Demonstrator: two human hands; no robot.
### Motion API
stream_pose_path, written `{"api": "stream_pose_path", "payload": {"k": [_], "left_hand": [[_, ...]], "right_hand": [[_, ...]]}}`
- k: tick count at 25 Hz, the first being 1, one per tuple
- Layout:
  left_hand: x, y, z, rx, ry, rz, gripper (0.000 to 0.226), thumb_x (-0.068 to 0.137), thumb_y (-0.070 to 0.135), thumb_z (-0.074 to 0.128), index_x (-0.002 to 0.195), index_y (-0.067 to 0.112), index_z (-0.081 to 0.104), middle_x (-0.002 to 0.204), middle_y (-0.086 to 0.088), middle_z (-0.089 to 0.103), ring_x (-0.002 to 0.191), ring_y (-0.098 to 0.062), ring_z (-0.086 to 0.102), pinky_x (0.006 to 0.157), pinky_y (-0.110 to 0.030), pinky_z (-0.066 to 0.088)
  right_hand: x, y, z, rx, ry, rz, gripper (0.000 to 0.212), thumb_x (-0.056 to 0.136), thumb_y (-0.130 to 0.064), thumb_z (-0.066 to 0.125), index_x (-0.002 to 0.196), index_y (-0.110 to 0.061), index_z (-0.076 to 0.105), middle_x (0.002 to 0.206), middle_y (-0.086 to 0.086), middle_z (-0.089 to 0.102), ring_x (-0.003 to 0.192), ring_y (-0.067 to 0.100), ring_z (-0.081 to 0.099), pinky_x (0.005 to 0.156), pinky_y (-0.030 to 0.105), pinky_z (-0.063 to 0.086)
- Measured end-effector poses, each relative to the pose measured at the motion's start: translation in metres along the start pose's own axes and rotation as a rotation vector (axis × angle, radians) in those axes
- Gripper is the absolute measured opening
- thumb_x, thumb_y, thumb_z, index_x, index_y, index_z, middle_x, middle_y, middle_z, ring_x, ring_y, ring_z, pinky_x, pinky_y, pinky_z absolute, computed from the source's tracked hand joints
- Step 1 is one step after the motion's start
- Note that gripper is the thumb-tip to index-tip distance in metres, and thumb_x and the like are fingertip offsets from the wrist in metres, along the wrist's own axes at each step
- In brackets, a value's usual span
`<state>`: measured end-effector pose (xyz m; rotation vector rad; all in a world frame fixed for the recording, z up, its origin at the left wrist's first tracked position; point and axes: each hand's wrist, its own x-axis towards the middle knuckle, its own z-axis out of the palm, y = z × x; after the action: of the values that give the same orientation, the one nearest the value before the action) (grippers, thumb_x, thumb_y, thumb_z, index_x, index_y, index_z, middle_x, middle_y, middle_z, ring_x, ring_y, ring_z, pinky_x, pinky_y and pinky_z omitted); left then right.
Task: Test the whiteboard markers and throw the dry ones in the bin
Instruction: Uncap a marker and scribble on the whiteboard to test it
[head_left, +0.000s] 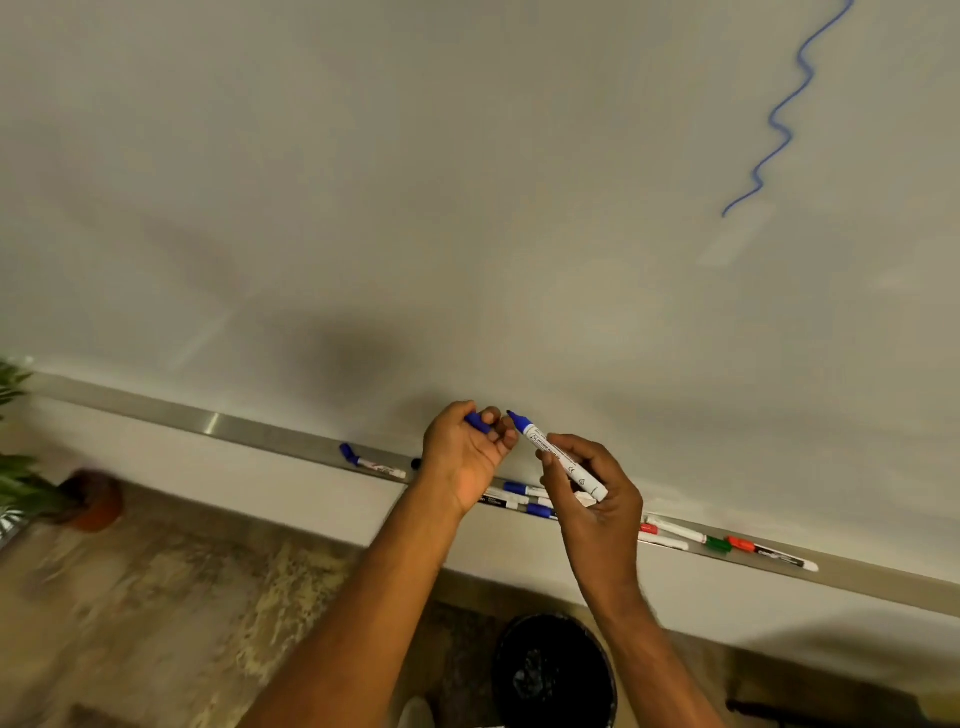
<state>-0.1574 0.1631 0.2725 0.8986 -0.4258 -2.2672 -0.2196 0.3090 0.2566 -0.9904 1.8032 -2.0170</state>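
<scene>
I hold a blue marker uncapped in my right hand, fingers and thumb pinched round its white barrel, the dark tip aimed toward ten o'clock. My left hand is curled round its blue cap, which sits just off the tip at nine o'clock, not touching it. I judge this the join between two steps: the cap is either coming off for a test or going back on after one, and I cannot tell which. A wavy blue line runs up the board at one o'clock from my hands, bold and unbroken, so some blue marker writes well. If it is this one, the next move is to line the cap's mouth squarely with the tip and press until it seats, then lay the marker back on the ledge.

The barrel is white with small print, the collar and tip blue. More markers lie on the ledge behind my hands and out toward four o'clock. The bin stands on the floor at six o'clock, dark, with something crumpled inside.
</scene>
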Motion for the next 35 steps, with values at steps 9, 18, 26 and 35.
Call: {"api": "stream_pose_path", "payload": {"k": [9, 18, 26, 35], "left_hand": [[-0.002, 0.019, -0.03, 0.015, -0.024, 0.028, 0.038, 0.111, 0.035, 0.03, 0.107, 0.004, 0.051, 0.103, -0.02, 0.075, 0.096, -0.034, 0.074, 0.083, -0.038, 0.059], [-0.001, 0.037, -0.06, 0.199, 0.005, 0.123, 0.028, 0.107, 0.03, 0.044, 0.112, 0.007, 0.059, 0.105, -0.014, 0.073, 0.091, -0.024, 0.074, 0.079, -0.035, 0.059], [0.009, 0.045, -0.094, 0.293, 0.216, 0.362, 0.005, 0.098, 0.015, 0.064, 0.096, 0.011, 0.066, 0.077, -0.005, 0.067, 0.071, -0.014, 0.068, 0.069, -0.029, 0.058], [0.024, 0.055, -0.135, 0.363, 0.344, 0.37, 0.009, 0.1, 0.016, 0.061, 0.096, 0.008, 0.065, 0.078, -0.004, 0.069, 0.068, -0.012, 0.07, 0.069, -0.03, 0.059]], "right_hand": [[-0.013, 0.014, 0.042, -0.097, -0.125, 0.048, 0.026, 0.096, -0.002, 0.069, 0.115, -0.019, 0.074, 0.098, -0.011, 0.074, 0.079, 0.011, 0.067, 0.07, 0.016, 0.05], [-0.013, 0.023, 0.074, -0.14, -0.198, 0.072, 0.034, 0.097, -0.007, 0.069, 0.123, -0.029, 0.07, 0.108, -0.027, 0.071, 0.101, 0.009, 0.07, 0.083, 0.016, 0.056], [-0.025, 0.037, 0.105, -0.43, -0.291, 0.044, 0.016, 0.104, -0.033, 0.055, 0.119, -0.028, 0.058, 0.084, -0.013, 0.061, 0.07, 0.011, 0.056, 0.055, 0.014, 0.04], [-0.031, 0.049, 0.146, -0.339, -0.355, 0.187, 0.011, 0.106, -0.026, 0.057, 0.115, -0.032, 0.058, 0.084, -0.012, 0.061, 0.068, 0.011, 0.053, 0.057, 0.017, 0.041]]}}
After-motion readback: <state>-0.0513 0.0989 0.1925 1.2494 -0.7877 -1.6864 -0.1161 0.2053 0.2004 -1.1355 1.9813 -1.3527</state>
